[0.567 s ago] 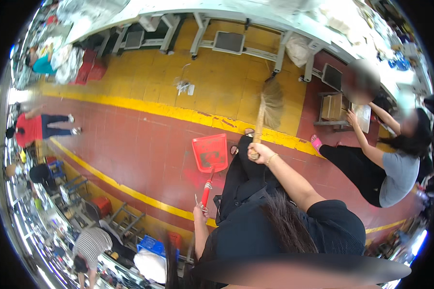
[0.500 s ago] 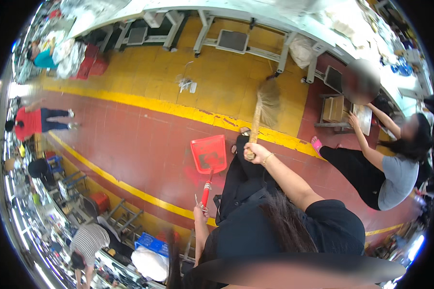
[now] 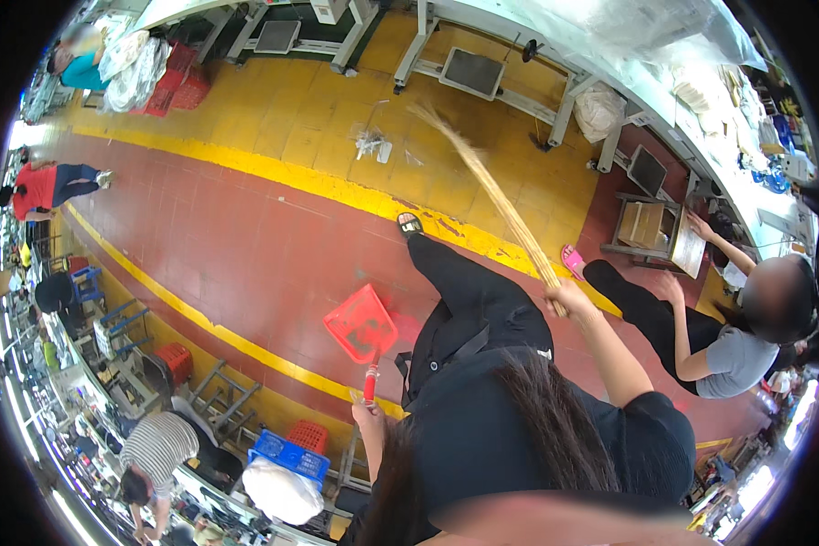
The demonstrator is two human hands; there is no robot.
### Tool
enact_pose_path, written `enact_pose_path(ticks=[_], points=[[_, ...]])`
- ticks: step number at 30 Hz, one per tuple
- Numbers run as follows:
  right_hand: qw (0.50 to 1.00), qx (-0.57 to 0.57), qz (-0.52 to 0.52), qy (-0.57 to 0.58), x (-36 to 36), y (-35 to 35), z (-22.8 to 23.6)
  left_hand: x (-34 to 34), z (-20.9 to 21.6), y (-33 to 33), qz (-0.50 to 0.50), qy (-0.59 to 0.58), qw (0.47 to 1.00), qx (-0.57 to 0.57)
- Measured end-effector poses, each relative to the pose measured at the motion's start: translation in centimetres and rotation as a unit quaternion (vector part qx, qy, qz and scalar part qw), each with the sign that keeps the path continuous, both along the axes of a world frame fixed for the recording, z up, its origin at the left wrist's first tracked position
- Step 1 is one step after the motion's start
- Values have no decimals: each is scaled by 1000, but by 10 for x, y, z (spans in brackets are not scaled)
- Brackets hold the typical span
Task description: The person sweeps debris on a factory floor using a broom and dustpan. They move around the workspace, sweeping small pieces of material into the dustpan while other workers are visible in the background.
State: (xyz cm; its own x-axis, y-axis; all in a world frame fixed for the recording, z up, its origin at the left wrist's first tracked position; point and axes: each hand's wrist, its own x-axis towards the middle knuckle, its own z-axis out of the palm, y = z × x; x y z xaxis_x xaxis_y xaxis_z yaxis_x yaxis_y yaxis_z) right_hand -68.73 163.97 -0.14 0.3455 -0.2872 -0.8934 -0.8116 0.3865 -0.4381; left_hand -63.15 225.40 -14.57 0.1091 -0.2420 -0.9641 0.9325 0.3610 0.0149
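My right hand (image 3: 569, 298) is closed round the handle end of a straw broom (image 3: 496, 196). The broom slants away to the upper left, its thin tip over the yellow floor close to some white scraps (image 3: 373, 146). At my left side my left hand (image 3: 369, 414) grips the handle of a red dustpan (image 3: 361, 323). The pan is out over the red floor with dark dirt or stains on its inner face. My sandalled foot (image 3: 409, 223) stands at the yellow line, between the pan and the scraps.
White worktables with metal legs and pedals (image 3: 471, 73) line the far side. A seated person (image 3: 746, 355) works at the right beside a small table with cardboard (image 3: 643, 225). At lower left are a blue crate (image 3: 288, 460), stools and another person (image 3: 159, 446). Someone in red (image 3: 36, 189) stands far left.
The broom has swung from nearly upright to a leftward slant, and my right hand has moved right. The dustpan has shifted left and tilted. My foot has stepped forward.
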Motion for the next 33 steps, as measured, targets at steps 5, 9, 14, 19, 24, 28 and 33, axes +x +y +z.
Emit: enact_pose_path(ticks=[5,9,14,19,24,28,33], points=[[995,6,-56,85,46,-2,-13,75,20,-11,-74,11,970,231],[931,237,-276,32,168,-33,-81,161,61,-10,82,70,980,-170],[896,338,-287,-10,293,46,-129,213,69,-25,201,-41,959,194],[953,265,-149,4,364,122,-123,278,84,-28,217,-71,958,174],[961,254,-111,24,392,120,-67,385,89,-17,103,-48,971,208],[988,130,-73,49,394,88,49,467,79,27,24,-26,983,181],[998,-41,17,33,420,85,128,533,63,65,-76,-34,983,166]])
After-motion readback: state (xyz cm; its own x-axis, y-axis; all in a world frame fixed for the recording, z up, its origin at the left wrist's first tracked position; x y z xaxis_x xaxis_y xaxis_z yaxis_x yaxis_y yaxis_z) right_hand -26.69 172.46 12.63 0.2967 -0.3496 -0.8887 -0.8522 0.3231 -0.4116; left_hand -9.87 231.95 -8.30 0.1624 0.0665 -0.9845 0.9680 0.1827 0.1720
